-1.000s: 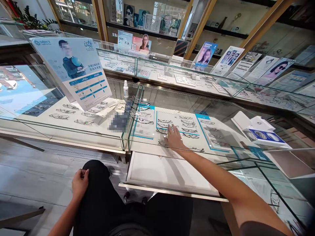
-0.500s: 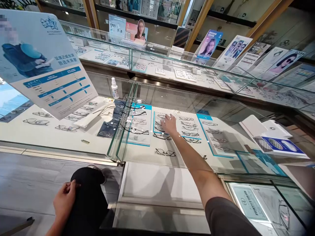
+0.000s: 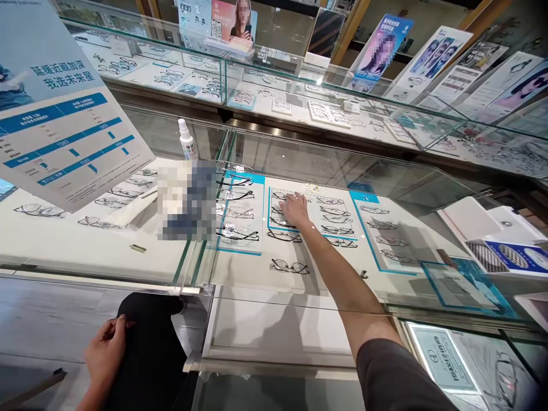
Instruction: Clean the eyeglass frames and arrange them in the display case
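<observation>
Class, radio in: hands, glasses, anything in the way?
Right hand at displayed glasses, grip unclear. Left hand by the knee, loosely curled. Glasses laid in rows; right hand hides some.

Around the person's bare right hand (image 3: 295, 209), dark, thin-framed eyeglasses in close rows (image 3: 334, 211) are leaving only narrow gaps; nearer the front, flat, pale case floor (image 3: 246, 273) is offering room left of a single round-lensed, dark-rimmed pair (image 3: 290, 266), while the forearm (image 3: 338, 279) is occupying the right. Upright, green-edged glass panes (image 3: 199, 262) are barring sideways passage leftward, and a large blue-and-white printed sign (image 3: 72, 148) is overhanging the neighbouring case beyond.
</observation>
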Demonstrator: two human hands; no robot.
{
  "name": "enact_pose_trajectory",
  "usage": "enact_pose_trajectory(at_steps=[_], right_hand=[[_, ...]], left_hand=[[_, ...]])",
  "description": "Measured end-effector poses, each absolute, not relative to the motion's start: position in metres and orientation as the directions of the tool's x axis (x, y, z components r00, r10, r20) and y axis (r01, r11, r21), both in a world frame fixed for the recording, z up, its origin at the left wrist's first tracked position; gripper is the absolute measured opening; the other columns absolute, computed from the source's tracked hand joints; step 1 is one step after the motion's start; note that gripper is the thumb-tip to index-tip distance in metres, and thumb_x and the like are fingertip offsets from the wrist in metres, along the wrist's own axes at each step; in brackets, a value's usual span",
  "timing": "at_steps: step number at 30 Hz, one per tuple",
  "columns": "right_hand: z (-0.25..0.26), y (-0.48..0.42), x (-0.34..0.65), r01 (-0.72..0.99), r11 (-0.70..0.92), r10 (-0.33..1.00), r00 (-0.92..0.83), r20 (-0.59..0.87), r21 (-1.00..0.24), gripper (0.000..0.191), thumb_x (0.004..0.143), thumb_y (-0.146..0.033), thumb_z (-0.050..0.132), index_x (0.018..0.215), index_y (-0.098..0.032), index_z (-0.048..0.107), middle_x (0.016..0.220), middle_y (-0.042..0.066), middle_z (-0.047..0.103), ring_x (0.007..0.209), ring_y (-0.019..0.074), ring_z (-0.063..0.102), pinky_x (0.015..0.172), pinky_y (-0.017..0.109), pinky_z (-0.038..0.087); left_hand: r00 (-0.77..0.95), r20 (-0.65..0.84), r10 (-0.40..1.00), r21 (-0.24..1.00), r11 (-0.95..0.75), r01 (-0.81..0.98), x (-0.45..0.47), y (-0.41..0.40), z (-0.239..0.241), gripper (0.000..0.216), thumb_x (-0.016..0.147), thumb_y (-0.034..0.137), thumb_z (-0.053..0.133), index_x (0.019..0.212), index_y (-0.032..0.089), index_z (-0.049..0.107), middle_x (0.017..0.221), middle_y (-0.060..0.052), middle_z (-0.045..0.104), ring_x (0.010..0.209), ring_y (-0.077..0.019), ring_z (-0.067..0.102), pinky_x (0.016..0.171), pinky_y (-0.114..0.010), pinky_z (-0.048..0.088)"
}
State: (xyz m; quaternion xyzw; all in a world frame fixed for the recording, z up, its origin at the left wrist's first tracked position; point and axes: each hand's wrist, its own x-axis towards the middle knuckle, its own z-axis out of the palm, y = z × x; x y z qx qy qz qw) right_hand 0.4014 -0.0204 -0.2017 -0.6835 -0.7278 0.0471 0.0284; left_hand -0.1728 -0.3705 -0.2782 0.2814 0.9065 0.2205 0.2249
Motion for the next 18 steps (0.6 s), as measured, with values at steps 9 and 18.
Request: enact_pose_trajectory(at_steps=[9, 18], right_hand=[[-0.2, -0.026, 0.405, 0.979, 0.112, 0.992, -0.12, -0.032, -0.171, 0.072, 0.114, -0.054, 0.021, 0.152, -0.013, 0.067, 0.175, 0.014, 0.052, 0.168, 0.0417, 0.027, 0.138, 0.063, 0.014], [-0.186, -0.036, 0.412, 0.984, 0.092, 0.996, -0.091, 0.017, -0.152, 0.062, 0.114, -0.045, 0.028, 0.139, -0.015, 0.076, 0.173, 0.011, 0.054, 0.164, 0.0374, 0.033, 0.136, 0.057, 0.02]], left_hand=[[-0.724, -0.271, 0.635, 0.536, 0.724, 0.435, -0.175, -0.371, -0.281, 0.038, 0.09, 0.057, 0.055, 0.086, 0.026, 0.075, 0.09, -0.004, 0.08, 0.095, -0.0322, 0.075, 0.075, -0.037, 0.048], [-0.724, -0.269, 0.635, 0.532, 0.725, 0.438, -0.178, -0.374, -0.282, 0.036, 0.091, 0.054, 0.055, 0.089, 0.025, 0.077, 0.093, -0.005, 0.079, 0.093, -0.0304, 0.073, 0.075, -0.036, 0.047]])
